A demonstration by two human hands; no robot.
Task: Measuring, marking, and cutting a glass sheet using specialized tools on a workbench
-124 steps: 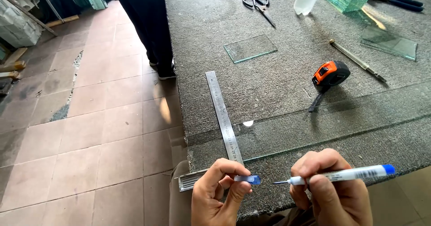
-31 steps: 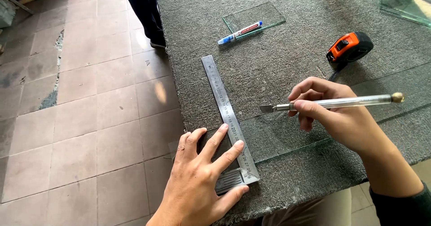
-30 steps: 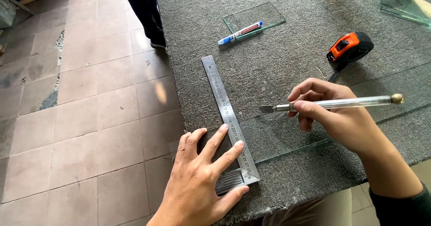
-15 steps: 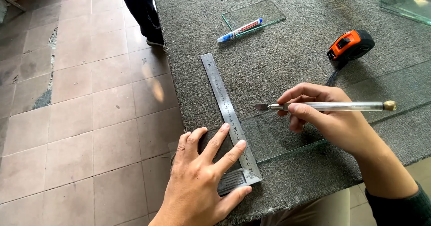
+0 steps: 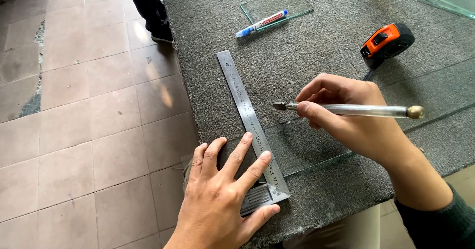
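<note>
Steel square (image 5: pixel 247 115) flat on glass sheet (image 5: pixel 316 140); clear-handled cutter (image 5: pixel 346 110) level above.

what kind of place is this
Probably a glass-cutting workshop. A felt-covered workbench carries glass sheets, the left hand pins down a steel square ruler, the right hand holds a glass cutter, and a tape measure lies nearby.

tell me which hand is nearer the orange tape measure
Right. The right hand, holding the glass cutter, sits just below and left of the orange tape measure. The left hand presses the steel square at the table's near edge, farther away.
</note>
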